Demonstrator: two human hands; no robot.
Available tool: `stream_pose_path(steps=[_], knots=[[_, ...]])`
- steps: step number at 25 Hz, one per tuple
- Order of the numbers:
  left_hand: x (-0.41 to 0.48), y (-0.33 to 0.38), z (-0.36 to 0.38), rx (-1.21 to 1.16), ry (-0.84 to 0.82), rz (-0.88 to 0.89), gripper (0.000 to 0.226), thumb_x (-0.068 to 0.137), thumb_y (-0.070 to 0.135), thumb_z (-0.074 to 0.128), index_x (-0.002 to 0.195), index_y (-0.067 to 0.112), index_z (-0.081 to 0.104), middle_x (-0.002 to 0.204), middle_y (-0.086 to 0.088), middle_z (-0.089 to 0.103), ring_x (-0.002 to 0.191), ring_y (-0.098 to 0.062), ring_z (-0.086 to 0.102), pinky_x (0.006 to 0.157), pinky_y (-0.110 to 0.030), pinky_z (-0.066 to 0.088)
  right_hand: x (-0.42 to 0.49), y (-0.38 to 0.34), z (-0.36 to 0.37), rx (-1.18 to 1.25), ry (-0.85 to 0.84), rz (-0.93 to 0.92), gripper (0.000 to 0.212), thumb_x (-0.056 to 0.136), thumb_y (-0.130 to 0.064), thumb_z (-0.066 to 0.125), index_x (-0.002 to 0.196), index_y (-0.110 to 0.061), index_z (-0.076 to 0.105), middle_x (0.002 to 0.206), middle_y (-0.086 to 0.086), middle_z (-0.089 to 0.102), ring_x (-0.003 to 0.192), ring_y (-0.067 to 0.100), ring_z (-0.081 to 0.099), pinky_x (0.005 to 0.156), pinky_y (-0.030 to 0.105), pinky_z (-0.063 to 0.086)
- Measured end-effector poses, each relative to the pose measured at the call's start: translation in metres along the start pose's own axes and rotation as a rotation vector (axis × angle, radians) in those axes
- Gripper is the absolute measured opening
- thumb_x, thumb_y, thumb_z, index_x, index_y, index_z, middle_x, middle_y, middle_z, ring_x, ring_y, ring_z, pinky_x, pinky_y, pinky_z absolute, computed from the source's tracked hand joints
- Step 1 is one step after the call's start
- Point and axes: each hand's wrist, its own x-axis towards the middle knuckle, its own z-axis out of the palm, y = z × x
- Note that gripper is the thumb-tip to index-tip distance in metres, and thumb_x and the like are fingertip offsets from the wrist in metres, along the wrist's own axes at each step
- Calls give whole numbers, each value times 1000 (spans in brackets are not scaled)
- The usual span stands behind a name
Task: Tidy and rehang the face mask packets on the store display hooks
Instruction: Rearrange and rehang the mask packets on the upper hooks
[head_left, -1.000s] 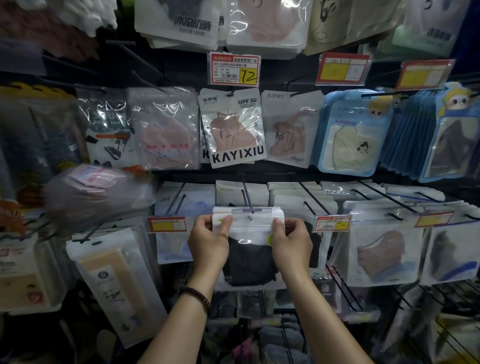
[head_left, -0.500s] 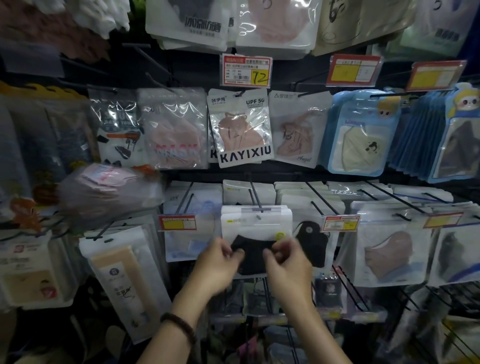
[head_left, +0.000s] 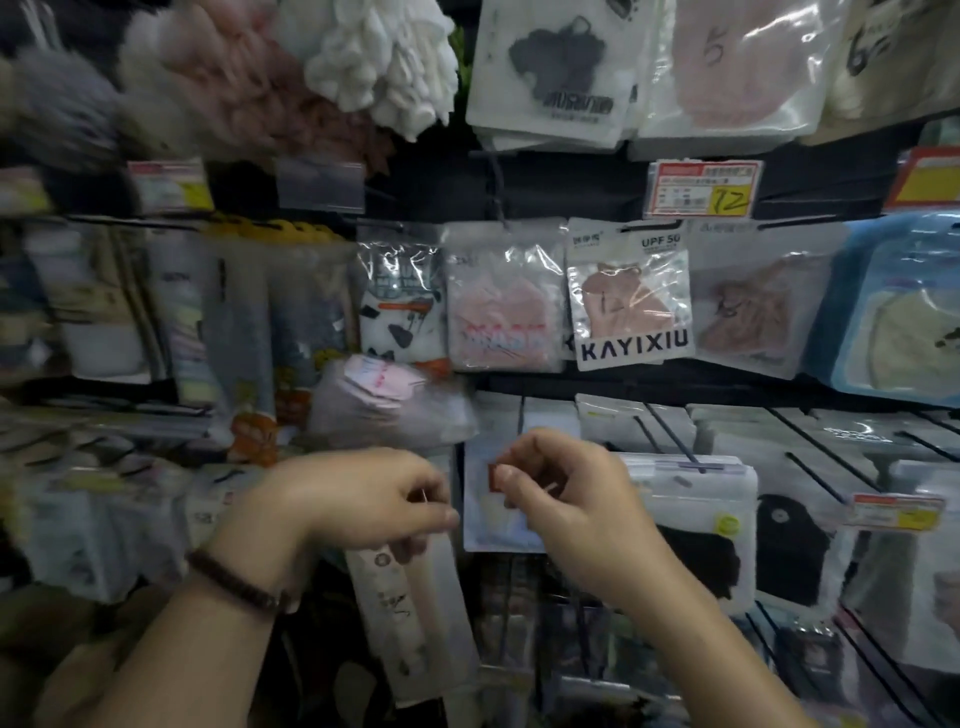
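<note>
Moved left from the black mask packet (head_left: 691, 540), which hangs on its hook, my right hand (head_left: 566, 499) seems to pinch the red price tag (head_left: 492, 475); my left hand (head_left: 363, 499) is curled, hold unclear. Next, I'd square the pale packet (head_left: 485, 525) behind it.

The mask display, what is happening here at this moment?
A person stands at the store display, both hands raised before the lower hooks. The right hand seems to pinch a small red price tag with its fingers, in front of a pale packet. The left hand is curled beside it; what it holds is unclear. A black mask packet hangs on its hook to the right, untouched.
</note>
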Motion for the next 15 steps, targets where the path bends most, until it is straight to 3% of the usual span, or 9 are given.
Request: stream_pose_path(steps=[3, 5, 6, 8, 10, 13, 15], knots=[[-1, -32, -42, 103, 186, -23, 12, 101, 39, 71, 99, 27, 72, 85, 7, 78, 77, -5, 74, 74, -31, 60, 35, -17, 10, -68, -14, 26, 9, 101, -30, 68, 97, -29, 75, 83, -7, 76, 81, 12, 73, 75, 42, 62], [7, -46, -68, 203, 374, -64, 10, 94, 36, 80, 97, 32, 72, 87, 12, 71, 79, -3, 67, 64, -22, 48, 62, -24, 14, -162, -69, 69, 13, 105, -26, 62, 107, -27, 75, 92, -7, 75, 83, 16, 73, 69, 36, 60], [15, -54, -80, 232, 456, -83, 15, 90, 34, 84, 95, 33, 70, 90, 12, 69, 83, -5, 66, 65, -22, 45, 74, -26, 17, -187, -116, 110, 16, 106, -25, 60, 114, -25, 73, 99, -4, 75, 86, 18, 73, 70, 35, 60], [36, -67, -96, 273, 543, -83, 30, 82, 32, 92, 98, 36, 67, 98, 11, 65, 91, -10, 64, 74, -27, 48, 97, -24, 27, -77, -187, 227, 20, 106, -19, 59, 121, -18, 71, 109, 5, 74, 91, 24, 74, 82, 46, 66], [57, -78, -105, 371, 505, -56, 52, 72, 36, 98, 114, 36, 67, 110, 13, 58, 104, -11, 59, 89, -32, 51, 113, -19, 37, 175, -214, 375, 18, 106, -7, 58, 120, -8, 70, 112, 17, 72, 87, 31, 74, 86, 55, 67], [75, -83, -110, 471, 333, -103, 84, 66, 43, 100, 139, 41, 58, 138, 11, 55, 129, -17, 52, 107, -43, 51, 132, -5, 45, 265, -202, 447, 19, 105, -6, 60, 123, -10, 67, 121, 21, 71, 98, 37, 77, 79, 48, 69], [83, -84, -111, 491, 259, -144, 87, 68, 49, 97, 143, 45, 55, 151, 11, 53, 136, -19, 52, 110, -46, 50, 141, 2, 46, 287, -217, 439, 19, 105, -10, 62, 123, -13, 67, 120, 18, 70, 101, 35, 75, 72, 42, 67]])
